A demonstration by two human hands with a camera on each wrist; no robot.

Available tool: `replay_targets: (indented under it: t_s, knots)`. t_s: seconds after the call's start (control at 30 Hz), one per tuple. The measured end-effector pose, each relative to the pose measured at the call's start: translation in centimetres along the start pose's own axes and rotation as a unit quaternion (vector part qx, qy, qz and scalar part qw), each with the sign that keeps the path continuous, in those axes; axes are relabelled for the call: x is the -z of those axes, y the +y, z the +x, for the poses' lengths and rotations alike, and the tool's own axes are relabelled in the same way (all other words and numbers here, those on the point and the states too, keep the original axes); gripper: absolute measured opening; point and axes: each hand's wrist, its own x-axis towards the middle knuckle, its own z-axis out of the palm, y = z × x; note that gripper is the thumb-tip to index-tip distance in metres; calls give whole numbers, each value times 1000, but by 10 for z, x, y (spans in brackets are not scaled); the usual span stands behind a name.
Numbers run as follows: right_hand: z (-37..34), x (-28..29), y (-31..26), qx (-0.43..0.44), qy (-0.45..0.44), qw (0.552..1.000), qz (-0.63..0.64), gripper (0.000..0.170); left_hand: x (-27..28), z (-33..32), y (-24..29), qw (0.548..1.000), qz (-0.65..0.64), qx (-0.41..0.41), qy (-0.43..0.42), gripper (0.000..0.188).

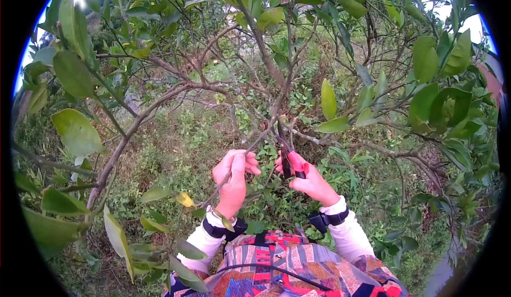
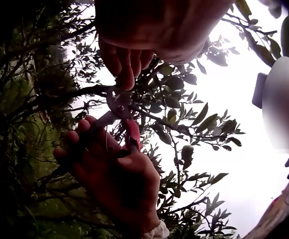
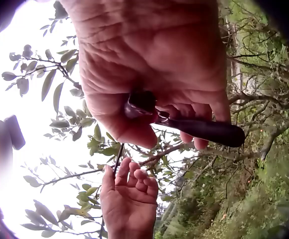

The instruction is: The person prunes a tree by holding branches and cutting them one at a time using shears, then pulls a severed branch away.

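Red-and-black pruning shears (image 1: 286, 156) are gripped by my right hand (image 1: 314, 184), their dark blades up at the tree's central fork (image 1: 277, 117). The left wrist view shows the shears' metal head (image 2: 118, 103) against a branch and the right hand (image 2: 119, 184) round the handles. A black handle (image 3: 204, 131) sticks out past the fingers in the right wrist view. My left hand (image 1: 231, 179) pinches a thin bare branch (image 1: 255, 141) between thumb and fingers, just left of the shears. From the right wrist view, the left hand (image 3: 130, 204) holds this thin stem.
Leafy branches surround both arms. A thick curved limb (image 1: 114, 156) rises at the left, and another limb (image 1: 394, 152) runs to the right. Large leaves (image 1: 77, 132) hang close at the left. Weeds and grass (image 1: 175, 159) cover the ground below.
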Motion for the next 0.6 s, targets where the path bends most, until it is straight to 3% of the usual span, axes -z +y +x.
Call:
replay_targets:
  t_s: [0.07,0.17,0.37,0.53,0.6]
  knots:
    - [2,3,1,0,-6,1000,-8,73,12,-4,-6,998,-9,63,-24,43]
    - [5,7,6,-14,-15,1000,-24,62,13,-8,-1,995,-27,88,-36,49]
    - [14,2,0,20,24,999,13,56,13,-11,-7,991,-67,111,-35,48]
    - [21,12,-1,53,27,995,-81,58,13,-15,-11,984,-90,141,-60,49]
    - [19,8,-3,35,15,999,-25,60,11,-15,-12,984,-99,135,-61,49]
